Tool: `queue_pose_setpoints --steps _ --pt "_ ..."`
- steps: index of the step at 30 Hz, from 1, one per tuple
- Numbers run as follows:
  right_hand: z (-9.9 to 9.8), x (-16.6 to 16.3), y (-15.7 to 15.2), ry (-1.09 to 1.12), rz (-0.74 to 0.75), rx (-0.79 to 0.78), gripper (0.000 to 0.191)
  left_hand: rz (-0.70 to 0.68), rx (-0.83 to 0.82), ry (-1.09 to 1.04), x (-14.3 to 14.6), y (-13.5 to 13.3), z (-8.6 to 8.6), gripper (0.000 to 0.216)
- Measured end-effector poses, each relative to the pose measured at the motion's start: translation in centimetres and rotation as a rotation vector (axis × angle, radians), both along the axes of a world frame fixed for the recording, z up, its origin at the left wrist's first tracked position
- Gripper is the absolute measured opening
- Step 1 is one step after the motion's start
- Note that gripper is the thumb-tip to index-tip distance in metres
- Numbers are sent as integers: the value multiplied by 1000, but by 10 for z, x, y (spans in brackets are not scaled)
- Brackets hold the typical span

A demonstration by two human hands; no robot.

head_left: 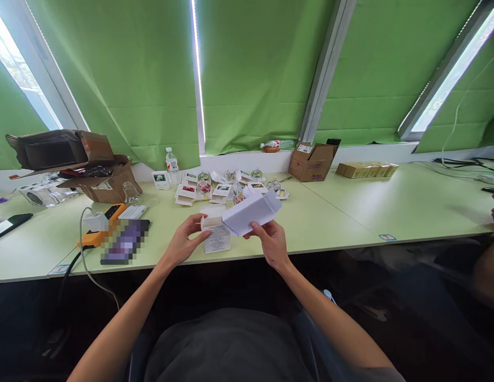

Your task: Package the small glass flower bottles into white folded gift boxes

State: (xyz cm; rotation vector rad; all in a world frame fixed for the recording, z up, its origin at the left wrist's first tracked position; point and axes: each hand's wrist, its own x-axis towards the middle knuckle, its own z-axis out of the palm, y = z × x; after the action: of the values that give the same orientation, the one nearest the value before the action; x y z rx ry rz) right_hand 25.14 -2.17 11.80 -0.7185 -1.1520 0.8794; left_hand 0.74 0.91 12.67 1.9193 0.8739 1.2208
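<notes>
My left hand (185, 240) pinches the edge of a small white paper box (217, 239) with printed text on its near panel. The top of that box looks unfolded, and a pale inner part shows. In my right hand (271, 240) is a plain white folded carton (250, 213), tilted up to the right, its end flaps sticking out. The carton's lower left corner overlaps the box or nearly touches it; I cannot tell which. Just beyond lie several small white boxes with pictures (187, 192) and clear round glass ornaments (204, 187).
Behind stand a water bottle (172, 165) and an open cardboard box (311, 162); another bottle (277, 144) lies by the wall. To the left are a phone (127, 243), an orange power strip (96, 237) with cables and brown cartons (105, 185). Yellowish boxes (366, 170) lie right, near another person's arm (487, 265).
</notes>
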Motion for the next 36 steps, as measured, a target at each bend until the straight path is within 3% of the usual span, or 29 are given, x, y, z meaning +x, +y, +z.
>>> queue_pose_setpoints --steps 7,13,15,26,31,36 --pt "0 -9 -16 -276 219 38 24 -7 25 42 3 -3 2 47" --pt "9 -16 -28 -431 333 53 40 -25 32 47 4 -5 2 45" --pt "11 -16 -30 -504 323 69 44 -28 32 41 5 -5 3 44" --pt "6 -16 -24 -594 12 223 17 47 38 41 2 -3 -3 36" --pt "-2 -16 -19 -605 -2 166 18 50 29 -54 5 2 -10 36" --pt "-4 -15 -17 -594 9 123 23 139 74 -108 6 7 -15 39"
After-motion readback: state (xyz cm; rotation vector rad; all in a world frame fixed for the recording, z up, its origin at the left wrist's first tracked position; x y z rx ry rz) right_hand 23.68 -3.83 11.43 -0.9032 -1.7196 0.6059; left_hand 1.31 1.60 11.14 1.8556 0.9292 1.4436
